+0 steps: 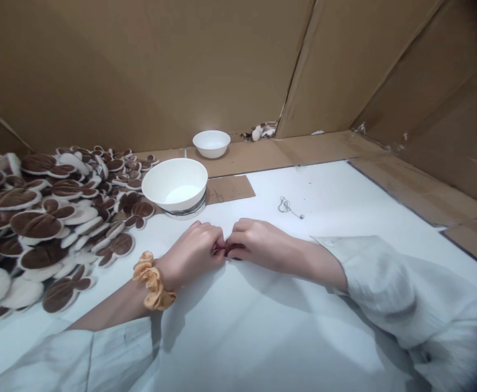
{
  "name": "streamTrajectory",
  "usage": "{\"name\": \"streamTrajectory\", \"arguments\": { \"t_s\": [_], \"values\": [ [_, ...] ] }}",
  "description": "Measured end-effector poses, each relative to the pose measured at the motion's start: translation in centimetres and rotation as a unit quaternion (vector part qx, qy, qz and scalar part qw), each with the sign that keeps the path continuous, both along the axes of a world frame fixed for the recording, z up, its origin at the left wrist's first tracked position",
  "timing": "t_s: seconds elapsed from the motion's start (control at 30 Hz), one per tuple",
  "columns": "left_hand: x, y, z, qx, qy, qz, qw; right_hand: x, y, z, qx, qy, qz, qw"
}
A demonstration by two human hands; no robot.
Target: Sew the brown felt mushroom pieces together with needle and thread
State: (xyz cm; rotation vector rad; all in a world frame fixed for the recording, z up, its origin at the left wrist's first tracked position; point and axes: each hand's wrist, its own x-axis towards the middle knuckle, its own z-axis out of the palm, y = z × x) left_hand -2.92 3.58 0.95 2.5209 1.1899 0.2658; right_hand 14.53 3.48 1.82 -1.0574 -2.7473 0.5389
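My left hand (pixel 195 251) and my right hand (pixel 260 245) meet over the white table (pixel 230 332), fingers closed in pinches. Between the fingertips a small dark brown piece (pixel 235 251) shows, mostly covered by the fingers, so its kind is unclear. Both hands seem to grip it. An orange scrunchie (pixel 152 283) sits on my left wrist. To the left lies a big heap of brown and white plush pieces (pixel 38 224), several with rounded lobes. Just beyond my left hand stands a large white bowl (pixel 153 200) with dark thread (pixel 185 211) wound around its lower part.
A smaller white bowl (pixel 211 153) stands farther back on a cardboard strip (pixel 303 148). Loose dark thread (pixel 285 206) lies tangled beyond my right hand. Cardboard walls (pixel 148 71) close off the back and right side. Some white and brown scraps (pixel 258 132) sit in the wall's gap.
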Motion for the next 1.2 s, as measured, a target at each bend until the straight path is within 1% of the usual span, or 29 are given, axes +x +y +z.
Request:
{"name": "streamTrajectory", "arguments": {
  "t_s": [0.27, 0.4, 0.5, 0.67, 0.83, 1.03, 1.2],
  "values": [
    [-0.1, 0.0, -0.1, 0.014, 0.015, -0.009, 1.000, 0.7, 0.9, -0.4, -0.020, 0.057, 0.023, 0.998],
    [-0.1, 0.0, -0.2, 0.015, 0.006, -0.006, 1.000, 0.8, 1.4, -0.5, -0.036, 0.060, 0.006, 0.998],
    [-0.2, 0.0, -0.3, 0.015, -0.003, -0.007, 1.000, 0.8, 1.6, -0.6, -0.043, 0.073, 0.013, 0.996],
    [-0.4, 0.0, -0.4, 0.014, -0.014, -0.014, 1.000, 0.9, 1.7, -1.3, -0.029, 0.095, 0.038, 0.994],
    [-0.3, 0.0, -0.5, 0.011, -0.023, -0.012, 1.000, 1.2, 1.6, -2.2, -0.001, 0.121, 0.046, 0.992],
    [-0.2, 0.0, -0.4, 0.014, -0.019, -0.008, 1.000, 1.5, 1.5, -2.5, 0.013, 0.129, 0.039, 0.991],
    [-0.1, -0.7, -0.1, 0.028, 0.011, 0.017, 0.999, 1.8, 0.4, -2.4, -0.004, 0.204, -0.020, 0.979]
  ]
}}
